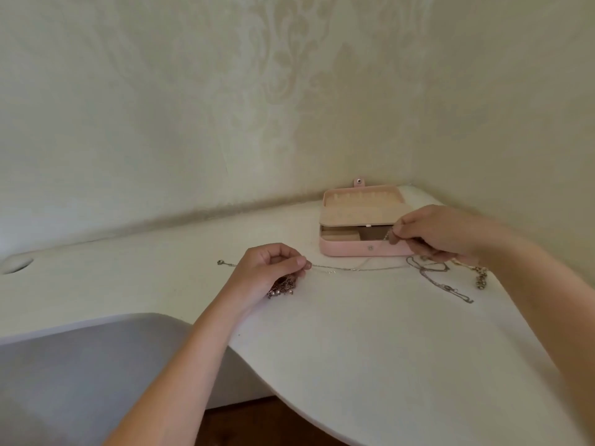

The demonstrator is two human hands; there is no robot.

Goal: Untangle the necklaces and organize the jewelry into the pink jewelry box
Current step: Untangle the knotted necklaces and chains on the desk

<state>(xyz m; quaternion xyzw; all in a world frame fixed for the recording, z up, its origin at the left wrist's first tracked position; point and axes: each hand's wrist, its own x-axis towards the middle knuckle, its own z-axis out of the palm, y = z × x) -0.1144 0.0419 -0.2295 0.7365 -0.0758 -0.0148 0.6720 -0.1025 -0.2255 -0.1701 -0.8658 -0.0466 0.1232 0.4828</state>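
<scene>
A thin silver chain [357,269] runs across the white table [354,333]. My left hand [273,268] pinches it near its left end, whose small clasp [221,262] lies beyond my knuckles. My right hand [441,233] pinches another stretch of chain in front of the pink jewelry box [351,251], which stands open with a beige lining. A darker silver necklace [441,281] lies looped below my right hand. A pinkish beaded piece [283,286] lies under my left palm. A pale beaded piece [481,278] lies at the right.
The table sits in a corner between two patterned walls. A round hole [17,263] is cut in the tabletop at the far left. A grey cushioned seat [80,365] sits below the table's curved front edge.
</scene>
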